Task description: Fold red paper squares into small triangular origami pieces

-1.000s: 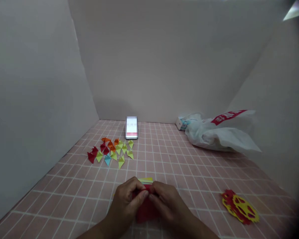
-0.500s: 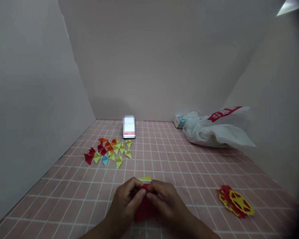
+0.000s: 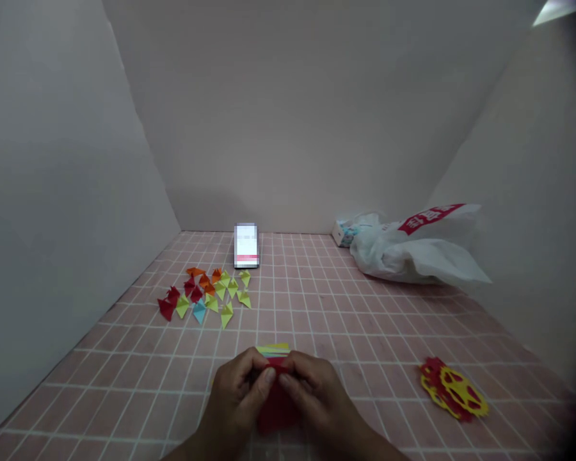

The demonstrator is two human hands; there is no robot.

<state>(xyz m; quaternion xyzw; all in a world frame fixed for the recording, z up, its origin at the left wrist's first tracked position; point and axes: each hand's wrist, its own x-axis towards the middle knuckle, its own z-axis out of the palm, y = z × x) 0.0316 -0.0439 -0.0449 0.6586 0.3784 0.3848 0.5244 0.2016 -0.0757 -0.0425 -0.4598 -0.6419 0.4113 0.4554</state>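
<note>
Between my two hands is a piece of red paper (image 3: 277, 404), pinched along its top edge. My left hand (image 3: 240, 390) grips it with thumb and bent fingers from the left. From the right, my right hand (image 3: 317, 390) pinches the same edge, its thumb close to the left thumb. Just beyond the fingertips lies a stack of coloured paper (image 3: 274, 348) in yellow, white and green, partly hidden by the hands and the red sheet. Farther off to the left rest several small folded paper pieces (image 3: 211, 291) in red, orange, yellow-green and blue.
A lit phone (image 3: 246, 245) with a blurred screen stands upright at the back. On the right are red and yellow cut-out shapes (image 3: 454, 389). A white plastic bag (image 3: 413, 256) and a small box (image 3: 342, 234) sit at the back right on the pink tiled surface (image 3: 326, 307).
The fingertips have shifted slightly along the red paper's top edge, the thumbs a little farther apart. More of the coloured stack shows behind. The whole view has moved a touch.
</note>
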